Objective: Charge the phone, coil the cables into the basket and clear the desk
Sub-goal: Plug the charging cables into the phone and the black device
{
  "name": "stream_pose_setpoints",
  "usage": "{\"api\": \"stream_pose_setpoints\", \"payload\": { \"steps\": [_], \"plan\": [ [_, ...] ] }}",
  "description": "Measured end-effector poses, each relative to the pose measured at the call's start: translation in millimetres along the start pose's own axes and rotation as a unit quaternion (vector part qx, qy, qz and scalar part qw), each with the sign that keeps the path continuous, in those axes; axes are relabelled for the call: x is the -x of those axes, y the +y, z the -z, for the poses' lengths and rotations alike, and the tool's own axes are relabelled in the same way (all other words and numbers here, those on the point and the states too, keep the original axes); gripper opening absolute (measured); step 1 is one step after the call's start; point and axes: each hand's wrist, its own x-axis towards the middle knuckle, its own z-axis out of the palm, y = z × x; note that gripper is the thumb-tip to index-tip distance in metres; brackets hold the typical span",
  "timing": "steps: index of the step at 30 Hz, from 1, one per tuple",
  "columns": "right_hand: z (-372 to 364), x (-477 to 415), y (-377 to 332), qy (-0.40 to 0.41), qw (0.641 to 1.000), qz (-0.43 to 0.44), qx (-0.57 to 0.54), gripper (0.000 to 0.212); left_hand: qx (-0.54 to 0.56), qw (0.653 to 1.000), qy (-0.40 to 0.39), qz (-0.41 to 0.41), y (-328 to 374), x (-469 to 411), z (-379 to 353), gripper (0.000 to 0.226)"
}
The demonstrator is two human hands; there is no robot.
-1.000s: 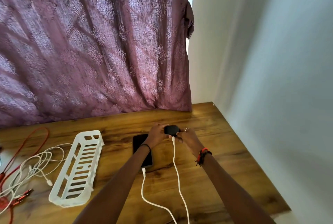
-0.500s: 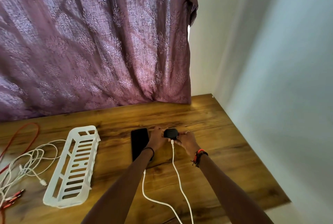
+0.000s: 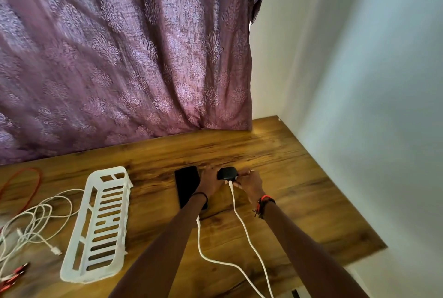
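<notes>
Two hands share one item: the black charger block [image 3: 227, 173], which sits on the worktop [image 3: 299, 190] just right of the phone [image 3: 187, 184]. The left hand [image 3: 211, 181] grips the block's left end w/ fingers curled round it. The right hand [image 3: 249, 182] pinches the right end, thumb down by the plug. A white charging cable [image 3: 242, 221] leaves the block's near face, runs toward the worktop's front edge, loops, and comes back to the phone's near end. Its plug there looks seated, but the left forearm covers part of that end, so can't confirm. The phone lies flat w/ a dark screen and no charging sign visible.

Progress, as I judge it: step 1 (charge phone) is nearly done, since the cable looks connected at both ends. Whether the block has power can't be told. Everything else is left. The white basket [image 3: 100, 223] lies well left of the phone, no cable in it. A tangle of loose white cables [image 3: 28, 223] sprawls just left of the basket, uncoiled. A red cable [image 3: 39, 181] curves behind that, and red clips [image 3: 14, 273] sit at the bottom-left corner. So coiling, basket loading and clearing haven't begun; approx. a third done at most.
</notes>
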Motion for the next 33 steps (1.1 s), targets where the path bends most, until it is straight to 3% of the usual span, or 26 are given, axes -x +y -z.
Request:
{"api": "stream_pose_setpoints", "payload": {
  "steps": [5,9,16,24,33],
  "plan": [
    [7,6,2,0.027,1.0,-0.006,0.009,0.016,-0.024,1.0,0.018,0.002,1,2,1,0.055],
    [20,13,7,0.046,0.999,0.001,0.013,0.012,0.022,0.997,0.074,-0.002,6,14,-1,0.07],
    [60,34,23,0.092,0.992,0.074,0.035,0.013,-0.004,0.984,0.157,-0.077,35,31,-18,0.047],
    [143,77,67,0.204,0.966,0.118,0.105,0.019,-0.069,0.977,0.084,-0.184,84,60,-97,0.028],
    [258,151,160,0.341,0.923,0.17,0.046,0.008,-0.152,0.947,0.024,-0.283,124,105,-192,0.02]
  ]
}}
